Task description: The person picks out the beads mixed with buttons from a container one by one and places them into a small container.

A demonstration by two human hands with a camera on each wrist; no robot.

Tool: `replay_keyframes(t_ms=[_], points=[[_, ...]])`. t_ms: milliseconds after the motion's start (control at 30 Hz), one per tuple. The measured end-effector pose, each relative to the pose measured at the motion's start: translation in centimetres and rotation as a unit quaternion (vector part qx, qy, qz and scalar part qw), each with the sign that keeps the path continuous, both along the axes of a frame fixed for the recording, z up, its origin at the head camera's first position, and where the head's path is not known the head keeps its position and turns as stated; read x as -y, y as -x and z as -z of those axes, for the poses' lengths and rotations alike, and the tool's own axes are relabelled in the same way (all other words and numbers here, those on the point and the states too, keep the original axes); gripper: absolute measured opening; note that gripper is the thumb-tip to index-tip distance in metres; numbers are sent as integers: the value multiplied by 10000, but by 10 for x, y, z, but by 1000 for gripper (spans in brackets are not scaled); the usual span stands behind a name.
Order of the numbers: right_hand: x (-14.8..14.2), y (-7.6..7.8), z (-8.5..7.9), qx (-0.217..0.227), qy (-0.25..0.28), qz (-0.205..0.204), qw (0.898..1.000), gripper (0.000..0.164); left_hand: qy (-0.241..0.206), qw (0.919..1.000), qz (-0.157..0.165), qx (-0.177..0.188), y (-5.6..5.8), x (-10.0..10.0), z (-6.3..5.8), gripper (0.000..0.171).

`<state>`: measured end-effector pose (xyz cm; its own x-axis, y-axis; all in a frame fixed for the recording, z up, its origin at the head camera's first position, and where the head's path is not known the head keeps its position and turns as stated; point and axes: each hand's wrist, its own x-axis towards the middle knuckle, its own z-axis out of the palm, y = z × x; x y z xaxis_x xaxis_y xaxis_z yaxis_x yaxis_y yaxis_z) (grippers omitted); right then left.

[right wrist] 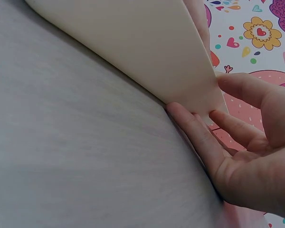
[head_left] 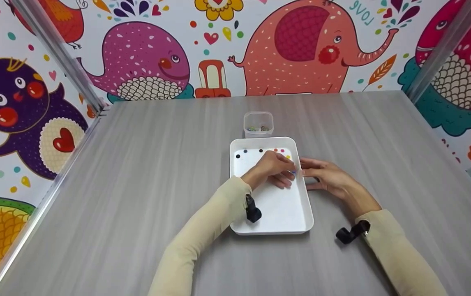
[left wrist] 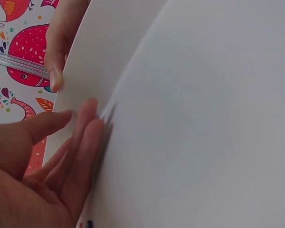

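A white rectangular tray (head_left: pixel 270 218) lies on the table. My left hand (head_left: pixel 274 168) reaches into it, fingers fairly straight and fingertips against the inner side of the right wall; in the left wrist view, the thumb stands apart from the fingers. A small blue piece (head_left: pixel 294 171) shows by these fingertips in the head view. Outside the tray, my right hand (head_left: pixel 330 179) rests its extended fingers against the right wall, with the thumb at the rim in the right wrist view. Small round coloured pieces, including a black one (head_left: pixel 238 156) and a yellow one (head_left: pixel 288 156), lie along the tray's far end.
Just beyond the tray stands a clear plastic container (head_left: pixel 258 121) with small pieces in its bottom. The grey table (head_left: pixel 137 185) meets walls printed with cartoon animals. Metal posts (head_left: pixel 61 53) rise at the table's far corners.
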<state>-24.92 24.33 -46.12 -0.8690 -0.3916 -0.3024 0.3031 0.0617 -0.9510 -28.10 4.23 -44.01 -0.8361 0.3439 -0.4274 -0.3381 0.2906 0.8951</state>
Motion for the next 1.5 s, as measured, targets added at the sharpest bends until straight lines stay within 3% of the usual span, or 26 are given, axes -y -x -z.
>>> replay_keyframes(t_ms=[933, 1500], points=[[-1, 1, 1, 25, 97, -15, 9999, 70, -78, 9999, -138, 16, -3, -4, 5, 4], [0, 2, 1, 21, 35, 15, 10000, 69, -69, 9996, -180, 185, -2, 2, -2, 5]])
